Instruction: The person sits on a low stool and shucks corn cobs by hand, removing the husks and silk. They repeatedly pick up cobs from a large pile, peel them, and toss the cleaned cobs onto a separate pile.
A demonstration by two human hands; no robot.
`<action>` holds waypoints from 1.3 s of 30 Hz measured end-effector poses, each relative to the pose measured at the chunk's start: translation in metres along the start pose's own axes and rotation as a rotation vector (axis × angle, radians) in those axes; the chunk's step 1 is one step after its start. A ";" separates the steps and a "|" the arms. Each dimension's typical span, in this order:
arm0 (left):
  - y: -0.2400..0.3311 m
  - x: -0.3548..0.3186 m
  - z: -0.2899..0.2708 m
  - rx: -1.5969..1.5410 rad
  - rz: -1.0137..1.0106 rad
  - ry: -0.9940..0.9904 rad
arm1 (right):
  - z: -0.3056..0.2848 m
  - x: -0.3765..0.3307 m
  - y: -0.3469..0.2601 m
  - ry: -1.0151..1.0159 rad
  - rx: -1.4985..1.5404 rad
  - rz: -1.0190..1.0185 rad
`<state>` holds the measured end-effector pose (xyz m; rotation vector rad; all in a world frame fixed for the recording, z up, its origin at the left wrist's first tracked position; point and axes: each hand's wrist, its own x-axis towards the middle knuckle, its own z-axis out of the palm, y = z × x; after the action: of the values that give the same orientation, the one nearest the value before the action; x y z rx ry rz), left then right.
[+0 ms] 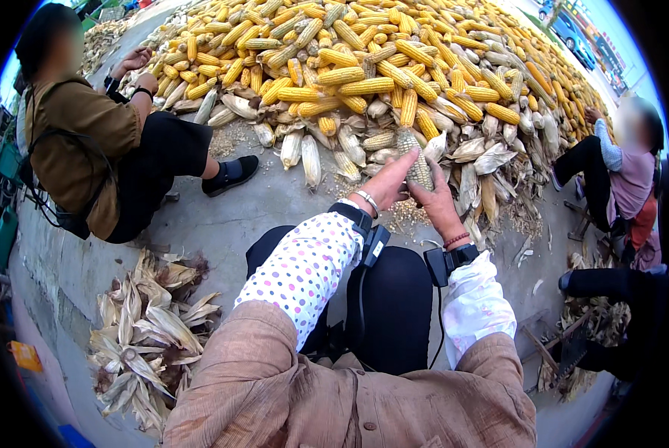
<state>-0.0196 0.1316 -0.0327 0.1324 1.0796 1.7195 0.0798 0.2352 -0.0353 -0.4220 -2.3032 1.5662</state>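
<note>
Between my two hands is a pale, greyish ear of corn, pointing up toward the heap. My left hand wraps its lower left side, with a silver bangle at the wrist. From the right, my right hand grips the same ear, thumb along its side; a red bead bracelet circles that wrist. The ear's lower end is hidden by my fingers. Just beyond rises a big heap of yellow corn ears, with husk-covered ears along its near foot.
A person in brown sits at the left, another in pink at the right. Dry husks lie piled at my left. More husks lie low on the right, by dark-clothed legs. Loose kernels dot the concrete floor.
</note>
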 end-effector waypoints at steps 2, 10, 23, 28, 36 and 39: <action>0.003 -0.008 -0.007 0.179 0.017 0.084 | -0.001 0.001 0.013 -0.016 0.179 0.149; 0.019 -0.028 -0.030 0.372 0.126 0.265 | -0.021 -0.064 0.122 -0.064 0.075 0.900; 0.037 -0.038 -0.016 0.307 0.161 0.196 | -0.078 0.020 0.092 -0.036 0.283 1.196; 0.038 -0.031 -0.014 0.241 0.111 0.211 | -0.162 0.217 -0.084 0.292 0.814 -0.231; 0.019 -0.021 -0.014 0.441 0.190 0.223 | -0.057 0.066 0.026 0.083 0.053 0.395; 0.010 -0.026 -0.015 0.519 0.180 0.171 | -0.047 -0.023 0.108 0.123 0.087 0.799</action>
<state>-0.0234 0.1013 -0.0242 0.4253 1.6691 1.5911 0.1270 0.3032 -0.1216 -1.5034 -2.0574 1.8726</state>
